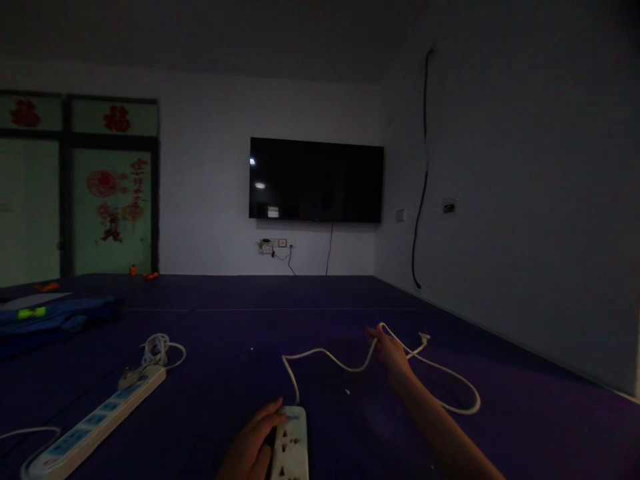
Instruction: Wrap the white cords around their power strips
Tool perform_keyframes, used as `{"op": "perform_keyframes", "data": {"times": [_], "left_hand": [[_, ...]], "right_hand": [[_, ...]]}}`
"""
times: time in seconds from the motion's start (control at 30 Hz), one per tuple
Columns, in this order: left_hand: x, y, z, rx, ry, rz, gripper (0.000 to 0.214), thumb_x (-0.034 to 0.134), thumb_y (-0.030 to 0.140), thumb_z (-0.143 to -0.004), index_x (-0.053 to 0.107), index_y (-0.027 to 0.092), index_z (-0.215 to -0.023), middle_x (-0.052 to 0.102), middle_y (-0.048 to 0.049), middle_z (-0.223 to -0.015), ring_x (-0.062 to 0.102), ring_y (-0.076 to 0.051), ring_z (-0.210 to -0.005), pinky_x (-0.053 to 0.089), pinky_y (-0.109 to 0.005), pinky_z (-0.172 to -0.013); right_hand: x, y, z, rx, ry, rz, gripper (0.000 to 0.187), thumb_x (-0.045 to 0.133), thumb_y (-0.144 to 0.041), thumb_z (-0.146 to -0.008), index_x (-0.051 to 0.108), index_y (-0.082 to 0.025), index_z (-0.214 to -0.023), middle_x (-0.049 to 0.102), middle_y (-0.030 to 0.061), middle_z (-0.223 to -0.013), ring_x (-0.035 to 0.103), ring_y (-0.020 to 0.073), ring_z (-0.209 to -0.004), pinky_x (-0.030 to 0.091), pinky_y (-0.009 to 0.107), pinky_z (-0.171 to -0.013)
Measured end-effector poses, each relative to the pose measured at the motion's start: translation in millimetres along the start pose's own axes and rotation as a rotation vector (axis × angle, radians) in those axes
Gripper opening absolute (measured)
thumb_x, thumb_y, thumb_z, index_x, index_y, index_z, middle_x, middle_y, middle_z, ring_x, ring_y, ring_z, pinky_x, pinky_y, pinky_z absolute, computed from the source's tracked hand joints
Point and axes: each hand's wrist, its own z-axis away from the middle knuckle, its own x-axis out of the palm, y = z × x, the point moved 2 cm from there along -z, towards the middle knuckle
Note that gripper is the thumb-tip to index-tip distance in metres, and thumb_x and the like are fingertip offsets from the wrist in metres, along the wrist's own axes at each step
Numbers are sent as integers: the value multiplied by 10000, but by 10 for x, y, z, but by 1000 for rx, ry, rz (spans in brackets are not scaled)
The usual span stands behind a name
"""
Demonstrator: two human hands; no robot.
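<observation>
"How much is done?"
"The other strip (103, 421) has its wire (157, 350) bunched up. This strip (293, 447) has a loose, bendy cord (325, 352), not bunched. Its plug (425, 338) lies past the right hand (389, 350)."
"Where's this strip?"
"On the purple top (235, 373), right up close."
"And the hands?"
"The right arm reaches far out, fingers pinching the cord. The left hand (255, 443) touches the strip's side; I can't tell if it grips."

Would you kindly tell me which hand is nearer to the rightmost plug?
Right. The right hand holds the cord just left of the plug; the left hand is farther away, nearer the camera, touching the power strip.
</observation>
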Motion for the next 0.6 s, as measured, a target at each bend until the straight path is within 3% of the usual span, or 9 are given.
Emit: {"op": "perform_keyframes", "data": {"times": [0.13, 0.2, 0.3, 0.43, 0.5, 0.6], "left_hand": [[-152, 148, -140, 13, 370, -44, 404, 367, 147, -788, 589, 277, -1100, 534, -46, -1265, 476, -214, -1170, 348, -459, -1012], [-235, 345, -304, 5, 431, -80, 379, 396, 171, -796, 567, 265, -1121, 517, -59, -1272, 460, -230, -1181, 331, -485, -1013], [-335, 724, -664, 29, 463, -100, 374, 463, 257, -804, 514, 237, -1174, 507, -90, -1270, 445, -241, -1187, 338, -482, -998], [-407, 1088, -1198, 10, 536, -53, 594, 632, 344, -683, 462, 173, -1226, 493, -146, -1278, 396, -293, -1216, 303, -496, -997], [-426, 1138, -1414, -54, 530, 115, 583, 683, 309, -615, 527, 129, -1147, 541, -174, -1211, 429, -316, -1181, 313, -487, -975], [-441, 1125, -1621, -107, 372, 490, 430, 682, 309, -603, 606, 114, -979, 641, -152, -1020, 562, -289, -1004, 426, -412, -840]], "right_hand": [[328, -608, 12, -71, -105, -80, 693, 305, -682, -756, 678, -125, -934, 625, 164, -1083, 587, 258, -981, 480, 334, -740], [522, -927, 98, -105, -179, -153, 730, 266, -696, -763, 682, -119, -926, 627, 164, -1080, 589, 249, -977, 476, 321, -749], [795, -1294, 314, -185, -267, -217, 754, 230, -704, -775, 691, -125, -923, 660, 155, -991, 596, 242, -962, 470, 324, -764], [1051, -1474, 652, -220, -269, -117, 793, 236, -723, -767, 711, -98, -879, 677, 154, -885, 610, 250, -886, 448, 363, -795], [1125, -1502, 799, -269, -268, -49, 788, 224, -711, -782, 719, -103, -857, 682, 139, -845, 611, 246, -863, 440, 361, -796], [1208, -1544, 962, -391, -328, 34, 765, 179, -668, -823, 734, -142, -782, 685, 105, -738, 621, 224, -794, 438, 328, -770]]}}
